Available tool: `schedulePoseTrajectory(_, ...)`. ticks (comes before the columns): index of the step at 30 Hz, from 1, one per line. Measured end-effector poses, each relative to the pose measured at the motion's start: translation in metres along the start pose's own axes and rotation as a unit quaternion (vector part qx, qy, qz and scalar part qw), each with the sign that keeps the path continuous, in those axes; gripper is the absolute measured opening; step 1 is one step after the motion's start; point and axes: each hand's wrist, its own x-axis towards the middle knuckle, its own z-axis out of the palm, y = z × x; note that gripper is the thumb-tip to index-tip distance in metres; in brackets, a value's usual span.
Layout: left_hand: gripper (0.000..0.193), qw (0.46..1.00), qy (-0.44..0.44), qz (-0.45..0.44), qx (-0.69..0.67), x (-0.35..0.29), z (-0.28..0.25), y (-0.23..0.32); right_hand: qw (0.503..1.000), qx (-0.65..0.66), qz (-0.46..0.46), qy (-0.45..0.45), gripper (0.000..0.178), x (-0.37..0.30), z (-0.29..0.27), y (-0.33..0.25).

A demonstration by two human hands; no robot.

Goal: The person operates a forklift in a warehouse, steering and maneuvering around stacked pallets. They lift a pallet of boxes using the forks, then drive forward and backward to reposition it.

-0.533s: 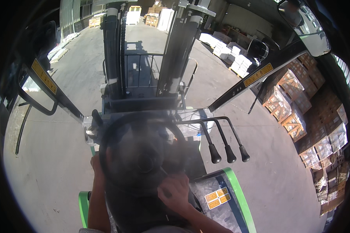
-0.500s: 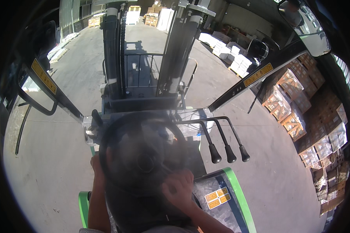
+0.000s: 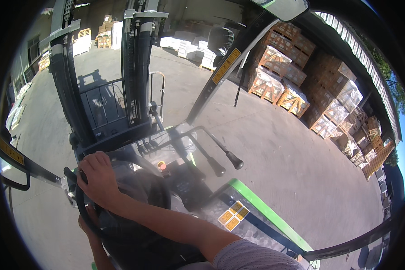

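The black steering wheel (image 3: 167, 191) of a forklift is in front of me. My right arm reaches across it, and my right hand (image 3: 96, 177) is closed on the wheel at its far left side. My left hand (image 3: 88, 221) is low at the left, beside and partly behind the wheel's rim; its fingers are mostly hidden. Three black-knobbed levers (image 3: 217, 166) stand to the right of the wheel, with neither hand on them. A red button (image 3: 161, 165) shows between wheel and levers.
The forklift's mast (image 3: 137, 67) rises ahead, with a metal guard rail (image 3: 104, 101) behind it. Strapped wooden crates (image 3: 266, 85) are stacked along the right. White stacked goods (image 3: 186, 48) stand farther back. A green-edged side panel (image 3: 265, 213) is at my right.
My right hand has gone from the wheel's near right side to its far left. The view has swung right, bringing in more crates and some sky.
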Motion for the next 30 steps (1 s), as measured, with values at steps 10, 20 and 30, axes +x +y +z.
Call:
schedulePoseTrajectory(10,0.051,1.0,0.016,0.02,0.004,-0.117,0.014,-0.051,0.983,0.093,0.008,-0.156,0.024,-0.247,-0.026,-0.108)
schedulePoseTrajectory(20,0.051,0.992,0.043,0.106,0.051,-0.12,-0.1,-0.002,0.983,0.069,0.064,-0.156,0.017,-0.224,-0.133,-0.23)
schedulePoseTrajectory(30,0.043,0.991,0.006,0.13,0.027,-0.22,-0.12,-0.047,0.988,0.056,0.066,-0.131,0.023,-0.314,-0.141,-0.297)
